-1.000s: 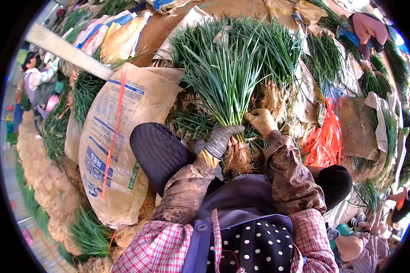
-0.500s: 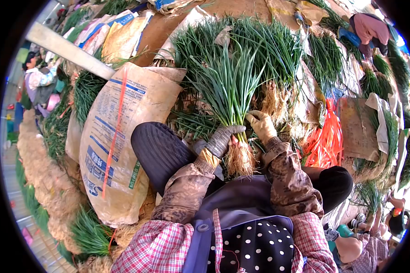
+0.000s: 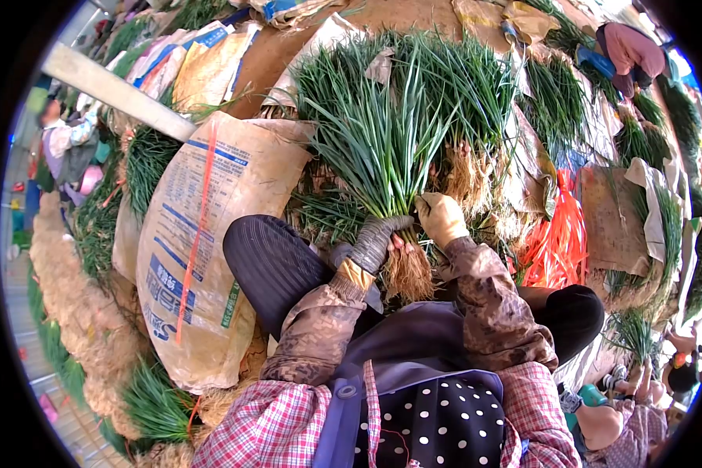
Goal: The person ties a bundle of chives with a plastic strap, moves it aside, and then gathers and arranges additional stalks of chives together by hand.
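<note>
A bunch of green onions stands fanned out in front of me, leaves pointing away and pale roots towards my lap. My left hand, in a grey-wrapped glove, is closed round the stems just above the reddish bulbs. At the bunch's right side is my right hand in a yellowish glove, its fingers curled with the tips against the stems; what they pinch, if anything, is too small to tell. Behind the bunch lies a large heap of green onions with tangled roots.
A large printed sack leans at my left, below a pale beam. Red plastic strips lie at my right beside a brown sack piece. Other people are at the far left, upper right and lower right.
The bunch's leaves have tilted a little to the left, with the roots still low. My right hand has moved slightly left and down, onto the stems.
</note>
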`<act>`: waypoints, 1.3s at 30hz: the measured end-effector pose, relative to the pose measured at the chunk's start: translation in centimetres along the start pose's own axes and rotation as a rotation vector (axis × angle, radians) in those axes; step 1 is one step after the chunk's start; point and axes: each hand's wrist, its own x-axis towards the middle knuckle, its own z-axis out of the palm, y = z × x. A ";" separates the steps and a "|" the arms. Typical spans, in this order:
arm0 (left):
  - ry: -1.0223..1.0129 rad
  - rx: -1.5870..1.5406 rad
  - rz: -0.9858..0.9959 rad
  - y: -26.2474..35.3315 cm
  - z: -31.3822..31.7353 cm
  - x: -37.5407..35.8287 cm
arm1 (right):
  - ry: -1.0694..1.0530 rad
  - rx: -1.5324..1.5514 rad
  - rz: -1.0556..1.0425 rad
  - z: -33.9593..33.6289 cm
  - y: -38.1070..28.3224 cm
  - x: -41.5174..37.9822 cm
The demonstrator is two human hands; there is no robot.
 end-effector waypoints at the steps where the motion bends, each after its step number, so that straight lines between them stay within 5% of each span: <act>1: 0.002 0.011 0.008 0.3 0.2 -0.2 | 0.045 -0.166 -0.070 -0.4 -0.4 -0.3; 3: -0.050 0.029 0.000 0.6 0.2 -0.2 | 0.116 -0.390 -0.210 -0.3 -0.2 0.0; 7: -0.039 -0.061 -0.075 3.3 1.7 -2.5 | 0.233 -0.328 -0.384 0.4 1.6 1.2; 10: -0.176 -0.318 -0.145 4.4 2.1 -4.0 | 0.101 -0.049 0.105 2.4 6.1 3.7; 11: -0.275 -0.388 -0.110 4.2 1.2 -3.9 | -0.024 -0.199 0.235 1.8 6.0 3.9; 12: -0.310 -0.376 -0.023 4.8 1.0 -3.8 | 0.073 -0.199 0.145 2.5 6.8 2.7; 14: -0.277 -0.402 0.137 6.3 1.0 -4.8 | -0.165 -0.004 0.367 4.3 8.6 0.9; 17: -0.228 -0.481 0.214 7.3 1.2 -4.5 | -0.495 -0.079 -0.043 4.6 8.9 -6.5; 19: -0.198 -0.416 0.193 6.6 0.1 -2.9 | -0.576 -0.140 0.003 8.1 11.0 -5.0; 22: -0.053 -0.196 0.084 3.8 -1.8 -0.6 | -0.105 -0.070 0.404 5.1 5.0 0.4; 25: -0.041 -0.110 0.002 2.4 -2.1 1.0 | -0.246 0.046 0.551 3.7 3.9 4.9; 28: 0.063 -0.195 -0.019 2.3 -0.1 0.8 | -0.118 0.273 0.400 5.7 6.1 5.1; 30: -0.076 -0.005 -0.002 1.8 -2.1 1.3 | -0.012 0.096 0.064 3.8 3.8 2.0; 34: -0.087 -0.146 0.033 3.4 0.1 0.3 | -0.007 -0.431 -0.395 5.4 4.0 -3.3; 35: -0.066 -0.194 0.015 3.3 0.5 0.4 | -0.199 -0.325 -0.300 3.6 2.9 -3.9; 39: -0.089 -0.123 0.027 2.7 -0.4 0.5 | -0.314 0.746 0.039 4.6 5.6 -1.3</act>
